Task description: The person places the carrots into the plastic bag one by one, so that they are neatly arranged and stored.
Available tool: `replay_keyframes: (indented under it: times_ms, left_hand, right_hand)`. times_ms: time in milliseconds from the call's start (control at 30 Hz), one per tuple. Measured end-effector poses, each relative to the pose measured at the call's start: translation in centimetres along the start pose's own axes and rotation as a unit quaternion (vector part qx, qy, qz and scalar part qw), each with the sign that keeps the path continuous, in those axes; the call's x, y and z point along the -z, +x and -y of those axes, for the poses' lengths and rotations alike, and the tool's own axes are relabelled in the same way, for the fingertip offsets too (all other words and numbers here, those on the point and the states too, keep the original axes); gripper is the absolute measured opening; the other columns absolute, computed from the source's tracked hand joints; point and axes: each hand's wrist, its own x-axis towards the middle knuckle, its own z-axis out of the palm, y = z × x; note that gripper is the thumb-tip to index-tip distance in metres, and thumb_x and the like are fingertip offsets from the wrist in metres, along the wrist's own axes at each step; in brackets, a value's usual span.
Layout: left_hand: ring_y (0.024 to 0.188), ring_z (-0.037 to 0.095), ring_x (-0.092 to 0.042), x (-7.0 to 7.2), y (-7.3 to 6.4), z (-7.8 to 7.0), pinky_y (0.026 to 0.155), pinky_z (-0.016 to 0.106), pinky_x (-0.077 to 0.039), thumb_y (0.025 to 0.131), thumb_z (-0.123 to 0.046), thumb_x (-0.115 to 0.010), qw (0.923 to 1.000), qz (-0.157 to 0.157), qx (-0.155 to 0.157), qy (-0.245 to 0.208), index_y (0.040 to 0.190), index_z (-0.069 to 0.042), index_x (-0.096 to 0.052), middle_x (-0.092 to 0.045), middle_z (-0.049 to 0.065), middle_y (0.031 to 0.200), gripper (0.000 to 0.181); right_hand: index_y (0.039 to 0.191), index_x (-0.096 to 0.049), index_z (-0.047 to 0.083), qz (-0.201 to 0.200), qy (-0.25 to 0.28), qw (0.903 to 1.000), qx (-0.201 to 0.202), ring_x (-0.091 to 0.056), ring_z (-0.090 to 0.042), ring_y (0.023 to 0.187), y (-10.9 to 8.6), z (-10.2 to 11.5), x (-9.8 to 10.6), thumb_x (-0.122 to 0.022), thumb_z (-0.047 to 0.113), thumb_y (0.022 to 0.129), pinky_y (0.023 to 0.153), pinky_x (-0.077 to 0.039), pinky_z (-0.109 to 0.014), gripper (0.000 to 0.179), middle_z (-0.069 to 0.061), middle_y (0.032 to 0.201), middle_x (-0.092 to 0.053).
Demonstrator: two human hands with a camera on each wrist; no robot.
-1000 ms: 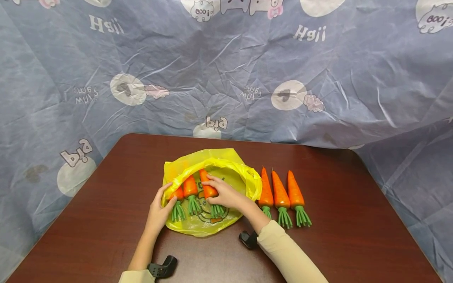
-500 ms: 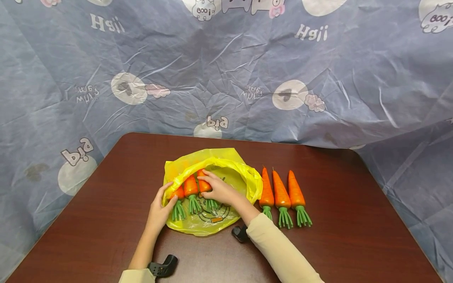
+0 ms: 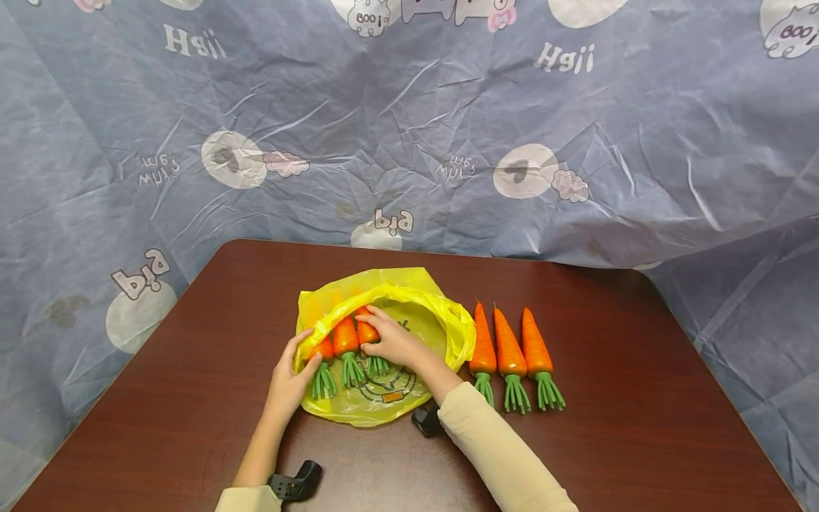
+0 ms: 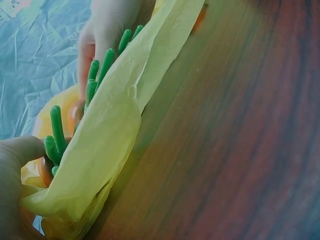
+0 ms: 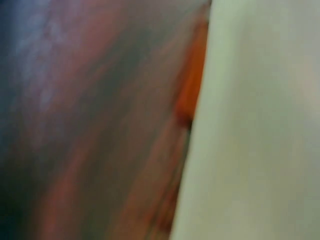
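Note:
A yellow plastic bag point(image 3: 458, 328) lies on its side with its mouth held wide. My left hand point(image 3: 285, 384) grips the left edge of the mouth, its thumb over the leftmost carrot point(image 3: 323, 350). Beside that lies a middle carrot point(image 3: 346, 336), tip inward and green top toward me. Reaching into the mouth, my right hand point(image 3: 398, 343) holds a third carrot point(image 3: 365, 331) against the middle one. In the left wrist view, green carrot stems point(image 4: 57, 132) rise behind the bag's near edge point(image 4: 107, 145). The right wrist view is blurred, mostly sleeve point(image 5: 255, 120).
Right of the bag, three more carrots lie in a row on the brown table point(image 3: 614, 398): one by the bag's edge point(image 3: 484, 352), one in the middle point(image 3: 509, 348), one outermost point(image 3: 536, 348). A printed blue-grey cloth point(image 3: 358, 92) hangs behind the table.
My right hand has moved left and slightly inward with its carrot, bringing it close alongside the middle carrot. The left hand and the bag have stayed in place.

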Motion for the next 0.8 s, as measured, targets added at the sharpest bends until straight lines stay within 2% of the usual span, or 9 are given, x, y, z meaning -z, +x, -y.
replay_keyframes:
  times_ms: [233,500,800]
  left_hand:
    - [0.127,0.029,-0.038,-0.1,-0.1,0.0,0.1,0.051,-0.033,0.089,-0.022,-0.058,1.0,0.001,0.003,0.001,0.133,-0.024,-0.041,-0.034,0.008,0.144,0.047]
    - [0.127,0.029,-0.038,-0.1,-0.1,-0.1,0.1,0.05,-0.034,0.089,-0.022,-0.058,1.0,0.001,0.004,0.0,0.133,-0.024,-0.041,-0.034,0.007,0.145,0.047]
    - [0.125,0.03,-0.04,-0.1,-0.2,-0.1,0.098,0.051,-0.035,0.089,-0.023,-0.059,1.0,-0.003,0.0,0.006,0.133,-0.023,-0.041,-0.037,0.01,0.143,0.048]
  right_hand:
    - [0.138,-0.038,0.018,0.01,-0.003,0.9998,-0.015,-0.026,-0.03,0.136,-0.2,0.0,-0.1,-0.059,0.023,0.085,0.101,-0.036,-0.046,0.057,-0.007,0.152,-0.017]
    - [0.14,-0.034,0.023,0.012,-0.029,0.9994,-0.014,-0.012,-0.026,0.141,-0.8,0.1,0.0,-0.06,0.032,0.085,0.104,-0.029,-0.053,0.061,-0.003,0.153,-0.015]
    - [0.14,-0.034,0.025,0.001,-0.047,0.9985,-0.028,-0.017,-0.024,0.14,-2.2,0.8,0.8,-0.06,0.038,0.085,0.103,-0.029,-0.056,0.062,0.004,0.153,-0.012]
